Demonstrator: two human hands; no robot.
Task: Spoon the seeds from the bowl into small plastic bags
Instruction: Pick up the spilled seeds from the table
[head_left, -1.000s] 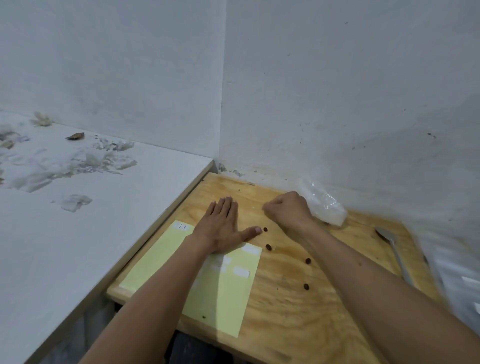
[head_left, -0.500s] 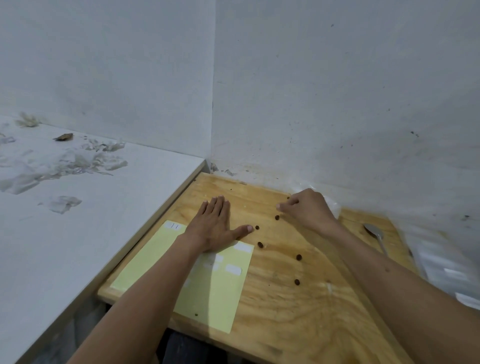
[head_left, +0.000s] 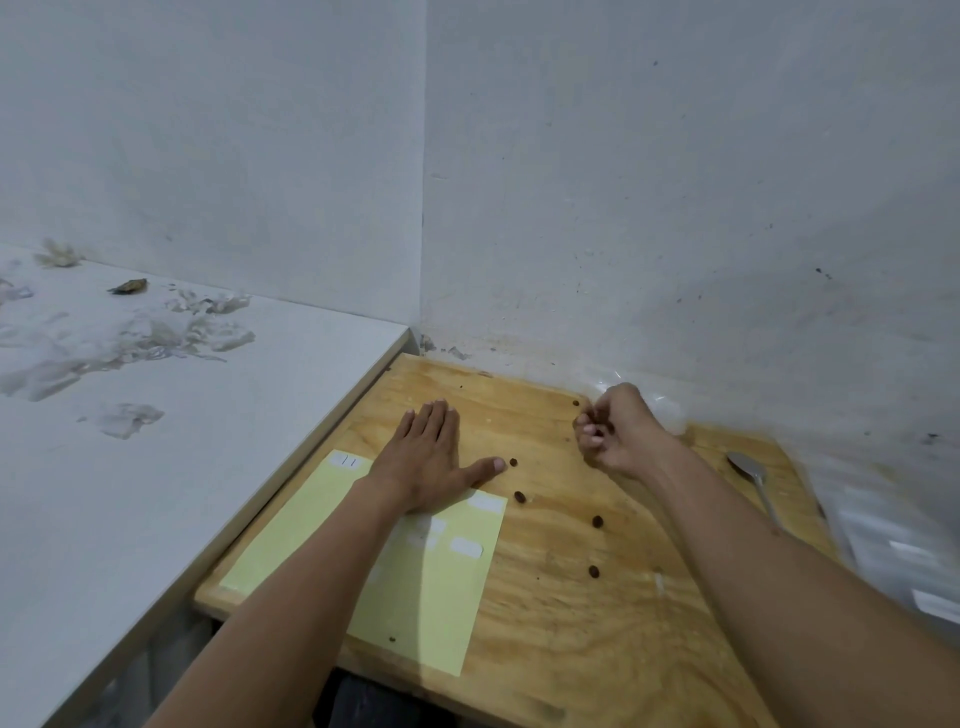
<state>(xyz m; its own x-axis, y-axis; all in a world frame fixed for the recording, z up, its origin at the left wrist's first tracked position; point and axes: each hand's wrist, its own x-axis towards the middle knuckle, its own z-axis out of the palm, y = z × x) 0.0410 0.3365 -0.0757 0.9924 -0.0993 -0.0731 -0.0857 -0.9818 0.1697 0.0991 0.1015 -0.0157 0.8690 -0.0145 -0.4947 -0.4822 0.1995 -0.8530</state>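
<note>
Wooden board (head_left: 561, 613) in the wall corner carries a few stray brown seeds (head_left: 520, 497), loose and well apart from one another, which suggests the step in hand is tidying spilled seeds rather than spooning; no bowl is in view. Left hand (head_left: 428, 457) lies flat, fingers straight and together, thumb out, pressing on the top edge of a pale yellow sheet (head_left: 415, 582), one seed just beside the thumb tip. Right hand (head_left: 618, 431) is curled at the far edge of the board, fingertips bunched as if pinching seeds, though whether it holds any I cannot tell. Behind it sits a clear plastic bag (head_left: 667, 410) against the wall. A metal spoon (head_left: 750, 470) lies untouched to the right. Next, I judge, whatever is gathered goes to the bag's mouth, then the remaining seeds want picking up one by one
</note>
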